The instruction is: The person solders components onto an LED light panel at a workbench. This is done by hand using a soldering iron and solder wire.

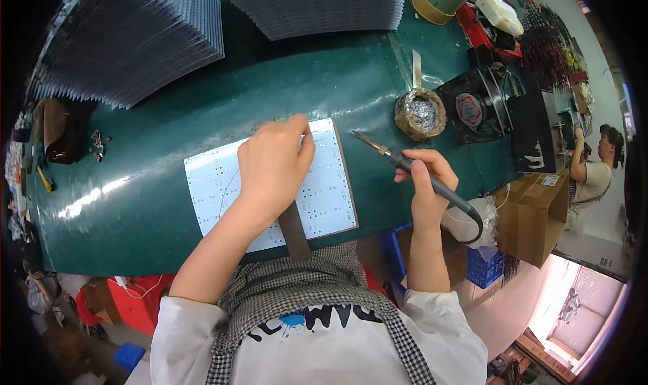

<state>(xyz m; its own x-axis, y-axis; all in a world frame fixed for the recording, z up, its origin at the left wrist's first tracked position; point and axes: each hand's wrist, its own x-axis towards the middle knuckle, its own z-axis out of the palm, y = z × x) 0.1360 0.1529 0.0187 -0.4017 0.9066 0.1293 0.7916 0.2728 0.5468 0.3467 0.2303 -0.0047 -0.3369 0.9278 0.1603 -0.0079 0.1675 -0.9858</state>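
Note:
A white circuit board panel [324, 202] with rows of small dark marks lies flat on the green tabletop in front of me. My left hand [273, 162] is over its far half, fingers closed in a pinch; what they hold is hidden. A thin, dark wire-like line [228, 192] curves across the panel beside that hand. Under my left wrist a dark brown strip [293, 231] crosses the panel's near edge. In my right hand [426, 182] is a soldering iron [398, 161], its tip pointing up and left, off the panel's right side. Its cable loops down behind the hand.
Tall stacks of white panels [135, 40] stand along the back. Right of the iron are a round foil-lined pot [422, 111] and a black fan [476, 108]. A cardboard box [536, 213] and blue crate [484, 267] lie lower right. Another person [597, 169] works far right.

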